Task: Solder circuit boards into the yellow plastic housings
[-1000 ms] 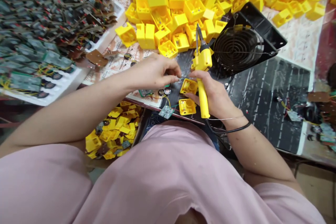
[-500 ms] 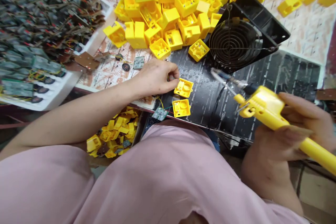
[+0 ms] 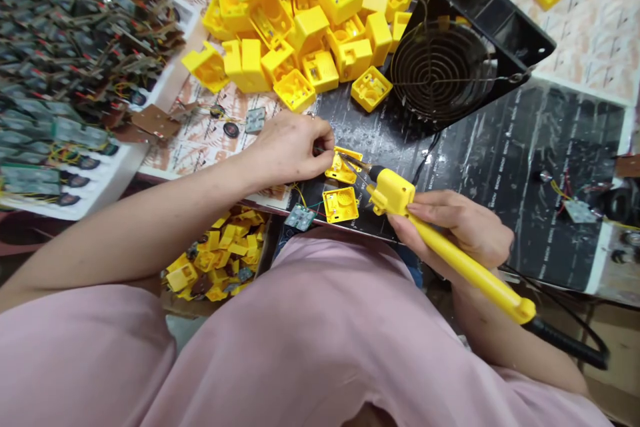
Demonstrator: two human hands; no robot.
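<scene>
— Pinching a small part (image 3: 323, 149) at the edge of the open yellow housing (image 3: 345, 170), your left hand (image 3: 293, 147) holds it on the black mat (image 3: 500, 160).

— And further right?

— The soldering iron (image 3: 397, 195), gripped firmly in your right hand (image 3: 465, 227), has its tip at that housing. I judge this joint unfinished; the second housing (image 3: 340, 205) lies just beside.

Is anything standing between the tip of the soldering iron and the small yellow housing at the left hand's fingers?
Nothing visible. The soldering iron, in the right hand, has its tip at the yellow housing, beside the left hand. A second housing lies nearer the person, outside its path.
</scene>
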